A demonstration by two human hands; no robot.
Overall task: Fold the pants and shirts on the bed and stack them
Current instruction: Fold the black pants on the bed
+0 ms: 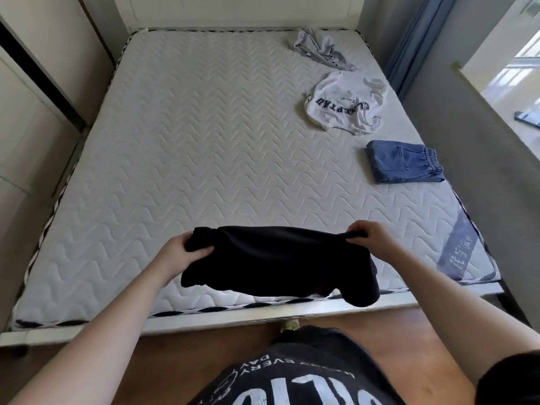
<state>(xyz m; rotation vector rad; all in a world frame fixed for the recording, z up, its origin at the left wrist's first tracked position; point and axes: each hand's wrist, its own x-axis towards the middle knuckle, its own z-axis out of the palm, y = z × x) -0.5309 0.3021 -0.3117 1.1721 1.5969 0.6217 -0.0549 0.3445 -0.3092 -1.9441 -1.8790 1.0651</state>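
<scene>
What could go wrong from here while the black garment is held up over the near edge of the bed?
1. The black garment hangs bunched between the left hand and right hand; its lower right end droops past the mattress edge and may fold unevenly.
2. The folded blue denim pants sit near the bed's right side, so a careless stack there could slide off.
3. The crumpled white printed shirt remains unfolded.

Black garment (277, 264) aloft, bed's (204, 141) near edge
</scene>
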